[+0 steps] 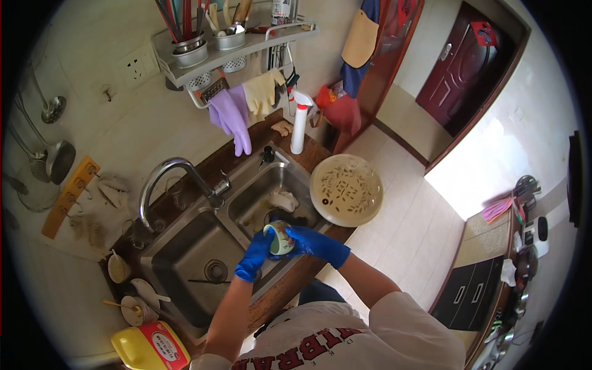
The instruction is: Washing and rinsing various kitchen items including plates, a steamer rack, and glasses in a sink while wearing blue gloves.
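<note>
Both hands wear blue rubber gloves. Between them, over the front edge of the right basin, a pale green bowl or cup point(279, 241) with a coloured pattern is tilted so its inside faces me. My left hand point(257, 253) grips it from the left, and my right hand point(314, 243) holds its right side. Beneath lies the right sink basin point(243, 203), with a white cloth or sponge point(283, 200) and some dark items partly hidden by my hands. In the left basin point(185, 259), a dark stick point(208, 281) rests beside the drain.
A chrome faucet point(178, 163) arches over the left basin. A large patterned basin point(347, 217) overhangs the counter at right, near a white spray bottle point(299, 132). Bowls point(119, 268) and a yellow jug point(134, 347) crowd the left end. Gloves point(233, 118) hang from the wall rack point(240, 48).
</note>
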`<state>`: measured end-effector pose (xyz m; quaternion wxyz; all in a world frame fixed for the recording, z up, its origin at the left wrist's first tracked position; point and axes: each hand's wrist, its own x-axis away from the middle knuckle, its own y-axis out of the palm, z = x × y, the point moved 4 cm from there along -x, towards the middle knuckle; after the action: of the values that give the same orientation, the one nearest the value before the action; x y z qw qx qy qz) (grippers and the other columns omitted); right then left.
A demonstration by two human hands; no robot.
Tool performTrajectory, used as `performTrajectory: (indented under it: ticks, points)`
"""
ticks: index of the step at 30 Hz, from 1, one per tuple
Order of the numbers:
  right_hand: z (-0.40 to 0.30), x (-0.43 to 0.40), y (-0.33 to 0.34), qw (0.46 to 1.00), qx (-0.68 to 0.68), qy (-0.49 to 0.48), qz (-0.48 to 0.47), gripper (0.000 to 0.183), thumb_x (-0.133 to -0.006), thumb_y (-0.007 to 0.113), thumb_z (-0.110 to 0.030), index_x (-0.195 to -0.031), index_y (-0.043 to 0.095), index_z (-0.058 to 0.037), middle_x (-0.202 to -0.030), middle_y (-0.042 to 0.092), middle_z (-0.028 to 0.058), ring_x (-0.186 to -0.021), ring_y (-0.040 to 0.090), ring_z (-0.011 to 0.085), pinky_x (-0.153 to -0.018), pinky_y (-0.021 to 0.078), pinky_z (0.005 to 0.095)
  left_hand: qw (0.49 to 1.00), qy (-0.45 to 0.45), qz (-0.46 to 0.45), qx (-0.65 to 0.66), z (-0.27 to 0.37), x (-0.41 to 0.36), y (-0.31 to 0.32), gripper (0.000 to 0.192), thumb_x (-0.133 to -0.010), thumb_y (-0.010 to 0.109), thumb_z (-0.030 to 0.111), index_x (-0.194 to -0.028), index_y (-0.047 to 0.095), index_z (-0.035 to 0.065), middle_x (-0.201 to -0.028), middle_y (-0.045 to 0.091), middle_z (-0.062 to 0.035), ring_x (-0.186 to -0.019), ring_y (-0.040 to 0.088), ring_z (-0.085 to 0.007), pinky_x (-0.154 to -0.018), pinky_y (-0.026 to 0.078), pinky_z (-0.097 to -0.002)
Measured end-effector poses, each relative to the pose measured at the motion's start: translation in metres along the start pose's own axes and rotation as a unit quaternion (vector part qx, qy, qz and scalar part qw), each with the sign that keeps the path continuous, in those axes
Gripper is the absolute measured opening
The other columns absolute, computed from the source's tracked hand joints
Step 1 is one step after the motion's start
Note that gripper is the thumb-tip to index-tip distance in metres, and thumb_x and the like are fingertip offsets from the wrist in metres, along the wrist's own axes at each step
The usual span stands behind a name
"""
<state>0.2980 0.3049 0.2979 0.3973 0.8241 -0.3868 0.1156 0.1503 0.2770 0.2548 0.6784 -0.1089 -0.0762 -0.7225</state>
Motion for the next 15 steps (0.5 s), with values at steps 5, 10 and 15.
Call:
performTrajectory:
  ticks: [5,10,15]
  points:
    - [-0.06,0.024,-0.074,0.977,0.158,-0.115,0.089,0.046,-0.084,0.06,-0.025,-0.122,0.045,-0.0039,-0.096,0.055,0.0069,-0.08,0.056,0.0145,-0.064,0.0505,0.0268,0.981,0.115,-0.02,0.156,0.05,-0.052,0.073,0.047,-0.094,0.041,0.04,-0.12,0.05,0.0017,-0.101,0.061,-0.0086,-0.087,0.059,-0.0177,-0.08,0.047,-0.031]
    - [-0.135,0.033,-0.114,0.561,0.6,-0.425,0.38,0.071,-0.061,0.078,-0.026,-0.119,0.045,-0.0024,-0.108,0.053,0.0155,-0.096,0.05,0.0326,-0.084,0.0396,0.0434,0.993,0.064,0.093,0.029,-0.015,-0.104,0.112,0.043,-0.086,0.057,0.024,-0.124,0.047,0.0072,-0.114,0.055,-0.0125,-0.095,0.056,-0.0254,-0.087,0.044,-0.034]
    - [-0.143,0.011,-0.137,0.568,0.655,-0.387,0.315,0.075,-0.056,0.078,-0.023,-0.12,0.044,-0.0044,-0.111,0.05,0.0183,-0.1,0.045,0.0374,-0.087,0.0348,0.0467,0.956,0.158,0.179,-0.17,-0.016,-0.101,0.14,0.052,-0.078,0.067,0.015,-0.126,0.047,0.0108,-0.1,0.058,-0.0175,-0.084,0.058,-0.0238,-0.074,0.047,-0.0351]
